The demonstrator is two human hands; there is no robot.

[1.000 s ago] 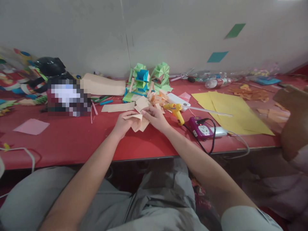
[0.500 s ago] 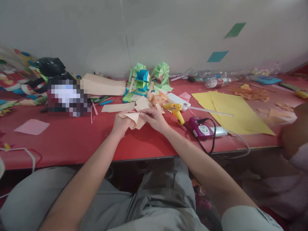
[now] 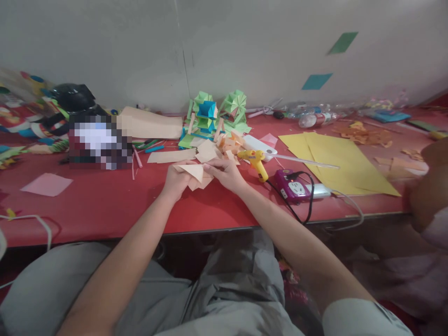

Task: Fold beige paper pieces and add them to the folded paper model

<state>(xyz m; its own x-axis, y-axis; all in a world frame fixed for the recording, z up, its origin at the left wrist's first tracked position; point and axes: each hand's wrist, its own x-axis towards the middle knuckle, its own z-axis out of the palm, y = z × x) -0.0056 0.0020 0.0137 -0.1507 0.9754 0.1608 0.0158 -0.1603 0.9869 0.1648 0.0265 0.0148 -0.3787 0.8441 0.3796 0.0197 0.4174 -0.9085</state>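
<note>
A sheet of cream paper (image 3: pixel 196 174), folded into pointed flaps, is held just above the red table (image 3: pixel 206 212). My left hand (image 3: pixel 177 179) is closed on its left side, with some of the fingers hidden behind the paper. At the right edge my right hand (image 3: pixel 226 173) pinches a fold between thumb and fingers. Beyond the hands lie cream paper pieces (image 3: pixel 208 151) and a heap of peach folded paper (image 3: pixel 231 141). A yellow glue gun (image 3: pixel 257 163) with a clear glue stick rests close to my right hand.
A purple power strip (image 3: pixel 292 186) with a black cord lies right of the glue gun, before yellow sheets (image 3: pixel 345 161). Green and blue paper models (image 3: pixel 207 116) stand at the back. A pink paper square (image 3: pixel 47 184) lies left. Another person's arm (image 3: pixel 429 186) is at the far right.
The upper flap of the cream paper now lies flatter and shows as a clean triangle. Both hands stay in nearly the same place, still gripping the paper.
</note>
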